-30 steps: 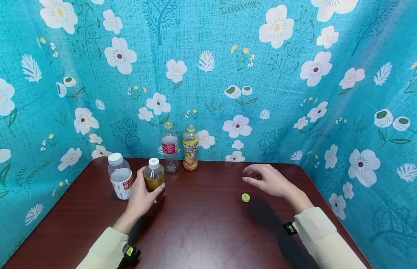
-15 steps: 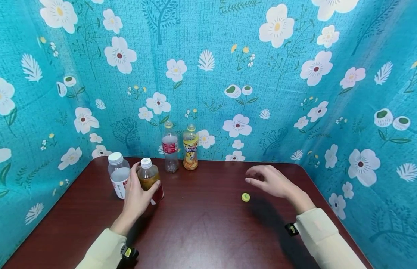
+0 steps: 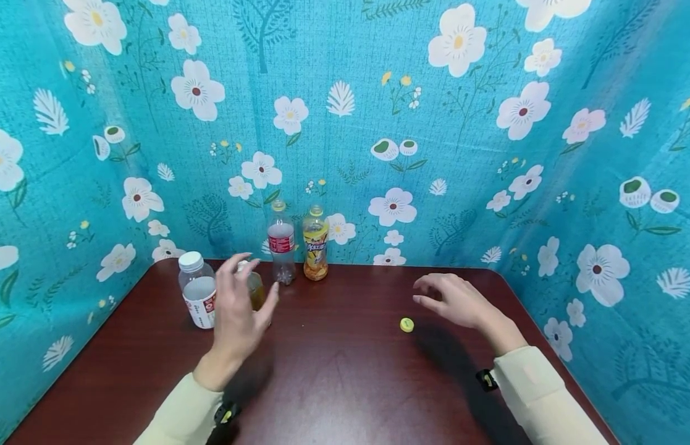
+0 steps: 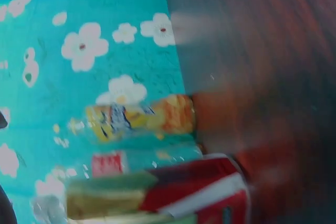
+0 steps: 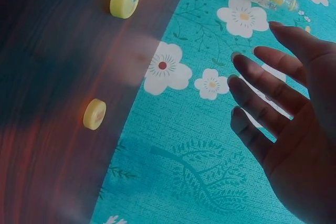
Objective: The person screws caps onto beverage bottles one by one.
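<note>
Raised in front of a white-capped bottle (image 3: pixel 257 292), my left hand (image 3: pixel 236 318) has its fingers spread and holds nothing. The hand covers much of that bottle in the head view; the left wrist view shows its red and olive side (image 4: pixel 194 198), blurred. Over the right part of the table, my right hand (image 3: pixel 454 301) hovers with loosely bent fingers and nothing in them. A yellow bottle cap (image 3: pixel 407 325) lies on the table just left of it. The right wrist view shows a second yellow cap (image 5: pixel 94 114), hidden in the head view.
A wide jar with a white lid (image 3: pixel 199 293) stands left of the left hand. Toward the back are an uncapped clear bottle with a red label (image 3: pixel 281 247) and a yellow-labelled bottle (image 3: pixel 315 247). Flowered blue cloth (image 3: pixel 345 154) borders the dark table (image 3: pixel 333 377).
My left hand has let go of the white-capped bottle and drawn back toward me, after shifting the bottle slightly left. My right hand has drifted slightly right.
</note>
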{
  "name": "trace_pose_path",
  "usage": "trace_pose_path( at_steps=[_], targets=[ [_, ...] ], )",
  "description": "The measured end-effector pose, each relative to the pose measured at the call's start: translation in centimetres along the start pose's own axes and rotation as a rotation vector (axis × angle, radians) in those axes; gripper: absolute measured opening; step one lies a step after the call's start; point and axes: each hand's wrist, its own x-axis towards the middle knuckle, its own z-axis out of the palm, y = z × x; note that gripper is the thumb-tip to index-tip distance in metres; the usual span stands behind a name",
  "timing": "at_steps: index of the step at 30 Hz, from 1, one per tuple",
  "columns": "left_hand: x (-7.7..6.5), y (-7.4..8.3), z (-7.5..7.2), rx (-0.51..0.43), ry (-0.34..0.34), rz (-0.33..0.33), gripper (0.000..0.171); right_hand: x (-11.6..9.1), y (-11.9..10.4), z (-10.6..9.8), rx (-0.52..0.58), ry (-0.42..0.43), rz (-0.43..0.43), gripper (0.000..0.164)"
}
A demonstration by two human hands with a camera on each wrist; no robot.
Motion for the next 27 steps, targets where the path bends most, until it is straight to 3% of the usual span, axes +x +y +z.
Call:
trace_pose_path(
  at_steps=[3, 6, 21, 27],
  targets=[
    [0.4, 1.0, 1.2, -0.027, -0.047, 0.099, 0.056, -0.3, 0.3, 0.0, -0.027, 0.014, 0.013, 0.028],
    [0.5, 1.5, 2.4, -0.058, -0.1, 0.092, 0.058, -0.5, 0.7, 0.1, -0.039, 0.02, 0.022, 0.029],
    [1.7, 1.0, 7.1, -0.089, -0.235, -0.298, 0.087, -1.0, 2.9, 2.0, -0.165, 0.051, 0.012, 0.033],
    [2.3, 0.6, 8.4, -0.089, -0.242, -0.431, 0.098, -1.1, 3.6, 2.6, -0.196, 0.053, -0.015, 0.036]
  ],
)
